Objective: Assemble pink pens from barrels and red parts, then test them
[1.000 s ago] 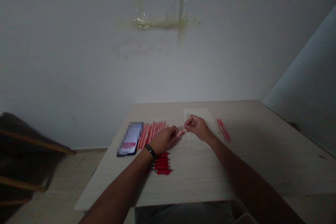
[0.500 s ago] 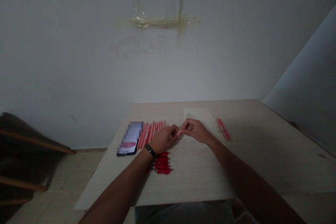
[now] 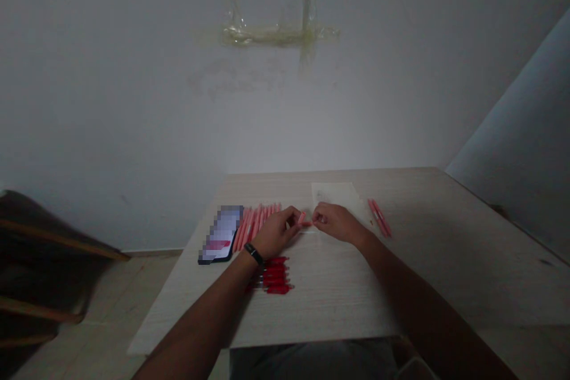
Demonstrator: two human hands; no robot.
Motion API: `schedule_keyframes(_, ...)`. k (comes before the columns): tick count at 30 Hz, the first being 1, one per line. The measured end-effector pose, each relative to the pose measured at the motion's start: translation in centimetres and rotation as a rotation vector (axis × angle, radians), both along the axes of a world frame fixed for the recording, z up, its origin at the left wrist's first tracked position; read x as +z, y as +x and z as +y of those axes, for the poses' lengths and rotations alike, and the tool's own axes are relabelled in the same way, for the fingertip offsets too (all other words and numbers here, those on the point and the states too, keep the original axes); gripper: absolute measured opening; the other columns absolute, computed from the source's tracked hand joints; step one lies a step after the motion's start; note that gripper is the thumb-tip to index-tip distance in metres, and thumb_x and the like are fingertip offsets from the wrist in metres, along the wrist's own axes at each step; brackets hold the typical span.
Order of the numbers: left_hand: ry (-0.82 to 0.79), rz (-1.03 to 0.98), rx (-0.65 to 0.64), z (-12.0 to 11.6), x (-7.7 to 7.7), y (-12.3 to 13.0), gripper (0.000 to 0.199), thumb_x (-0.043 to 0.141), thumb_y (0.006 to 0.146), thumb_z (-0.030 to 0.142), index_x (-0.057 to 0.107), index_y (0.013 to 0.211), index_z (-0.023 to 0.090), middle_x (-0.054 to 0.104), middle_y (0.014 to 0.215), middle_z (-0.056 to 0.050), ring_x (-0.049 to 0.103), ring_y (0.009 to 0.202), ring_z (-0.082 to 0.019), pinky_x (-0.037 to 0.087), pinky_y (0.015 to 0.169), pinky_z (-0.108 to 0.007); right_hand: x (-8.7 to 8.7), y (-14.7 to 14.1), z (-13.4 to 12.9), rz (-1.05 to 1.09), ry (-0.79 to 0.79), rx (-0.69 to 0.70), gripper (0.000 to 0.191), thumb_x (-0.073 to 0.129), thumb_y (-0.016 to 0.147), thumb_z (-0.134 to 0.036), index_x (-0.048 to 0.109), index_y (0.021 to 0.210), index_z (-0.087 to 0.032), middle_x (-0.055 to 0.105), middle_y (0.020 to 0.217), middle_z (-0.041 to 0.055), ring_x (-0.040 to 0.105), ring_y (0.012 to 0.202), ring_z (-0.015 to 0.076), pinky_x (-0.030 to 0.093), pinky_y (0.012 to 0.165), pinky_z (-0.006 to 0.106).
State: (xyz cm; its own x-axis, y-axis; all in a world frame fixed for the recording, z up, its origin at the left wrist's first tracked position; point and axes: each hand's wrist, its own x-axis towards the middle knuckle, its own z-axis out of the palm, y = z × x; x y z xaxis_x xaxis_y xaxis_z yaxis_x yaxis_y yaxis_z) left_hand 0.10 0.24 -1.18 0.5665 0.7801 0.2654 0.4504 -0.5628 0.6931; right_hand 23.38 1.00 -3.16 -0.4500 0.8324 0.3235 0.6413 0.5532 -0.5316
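Over the middle of the table, my left hand, with a dark band at the wrist, pinches a short pink pen piece that tilts upward. Just to its right, my right hand has its fingertips pressed together. A thin pinkish bit shows between the two hands, too small to name. Left of my left hand lies a row of pink pens. Below that wrist are several red pens, partly hidden by the forearm. Two pink pens lie to the right of my right hand.
A phone with its screen lit lies at the table's left side. Behind my right hand is a pale sheet. The table meets a wall with peeling tape. A dark chair-like object stands on the floor at left.
My hands have drawn slightly apart, the right one moving a little to the right. The pink pen piece in my left hand now points more upward. The pens on the table stay put.
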Motion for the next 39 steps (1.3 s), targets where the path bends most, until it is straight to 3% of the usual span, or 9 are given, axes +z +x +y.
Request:
schedule_keyframes(5,0.001,0.007,-0.063,-0.2,0.3,0.3,0.033,0.05,0.098,0.046,0.067,0.098,0.017,0.066,0.087,-0.004,0.056,0.075,-0.015,0.041,0.068,-0.027,-0.4,0.3,0.1,-0.113,0.004,0.018,0.003,0.068,0.085,-0.02,0.071,0.085,-0.02,0.067,0.084,0.0032,0.058,0.075,0.0155,0.037,0.066,0.024)
schedule_keyframes(10,-0.014,-0.045,0.016,0.0,0.0,0.1,0.027,0.053,0.096,0.041,0.063,0.1,0.017,0.066,0.084,-0.003,0.056,0.072,-0.014,0.04,0.065,-0.026,-0.2,0.3,0.1,-0.07,0.042,-0.014,0.007,0.065,0.087,-0.019,0.071,0.091,-0.02,0.066,0.088,0.004,0.059,0.08,0.0166,0.041,0.071,0.026)
schedule_keyframes(15,-0.04,-0.085,0.001,0.0,0.1,0.0,0.02,0.054,0.096,0.036,0.061,0.095,0.017,0.067,0.082,-0.002,0.058,0.073,-0.015,0.042,0.068,-0.026,1.0,-0.2,-0.6,0.213,0.037,-0.002,0.05,0.063,0.087,-0.018,0.055,0.135,-0.026,0.064,0.095,0.0023,0.057,0.075,0.014,0.046,0.07,0.026)
schedule_keyframes(18,-0.046,-0.083,-0.013,0.0,0.1,0.0,0.018,0.055,0.094,0.034,0.062,0.094,0.017,0.067,0.082,-0.002,0.058,0.073,-0.015,0.042,0.067,-0.027,1.7,-0.7,-1.2,0.199,0.02,0.147,0.041,0.062,0.089,-0.019,0.063,0.128,-0.029,0.065,0.099,0.0031,0.058,0.08,0.0152,0.047,0.075,0.027)
schedule_keyframes(23,-0.039,-0.099,0.021,0.1,0.0,0.1,0.018,0.054,0.095,0.033,0.062,0.096,0.017,0.066,0.082,-0.001,0.056,0.071,-0.014,0.041,0.065,-0.025,2.1,-0.8,-1.7,0.209,0.036,0.104,0.059,0.062,0.088,-0.018,0.049,0.144,-0.031,0.066,0.102,0.0023,0.058,0.078,0.0143,0.048,0.079,0.028)
schedule_keyframes(27,-0.026,-0.109,0.035,0.1,-0.2,0.0,0.016,0.055,0.094,0.032,0.061,0.094,0.017,0.066,0.083,-0.001,0.056,0.071,-0.013,0.041,0.066,-0.025,2.0,-0.6,-1.6,0.15,0.039,0.204,0.05,0.059,0.091,-0.018,0.055,0.139,-0.032,0.067,0.102,0.0026,0.06,0.082,0.0148,0.048,0.082,0.028)
schedule_keyframes(35,-0.089,-0.299,0.045,0.1,0.4,0.1,0.019,0.056,0.095,0.035,0.058,0.102,0.017,0.068,0.085,-0.003,0.062,0.078,-0.015,0.045,0.073,-0.027,1.7,-0.8,-1.7,0.215,0.054,0.037,0.077,0.06,0.088,-0.018,0.027,0.156,-0.032,0.066,0.108,0.0037,0.059,0.078,0.0144,0.049,0.075,0.028)
schedule_keyframes(37,-0.095,-0.339,0.042,0.1,0.7,-0.1,0.02,0.057,0.095,0.037,0.058,0.099,0.017,0.069,0.084,-0.003,0.063,0.078,-0.015,0.046,0.074,-0.027,1.7,-0.8,-1.7,0.191,0.08,0.098,0.067,0.06,0.089,-0.02,0.038,0.151,-0.032,0.066,0.109,0.0047,0.06,0.082,0.0161,0.049,0.077,0.03)
schedule_keyframes(39,-0.079,-0.302,0.04,0.2,0.8,-0.3,0.021,0.059,0.094,0.037,0.06,0.096,0.016,0.07,0.084,-0.003,0.063,0.077,-0.015,0.046,0.071,-0.026,1.8,-0.7,-1.6,0.114,0.118,0.19,0.041,0.058,0.092,-0.024,0.061,0.133,-0.031,0.068,0.103,0.0049,0.061,0.088,0.0186,0.048,0.082,0.031)
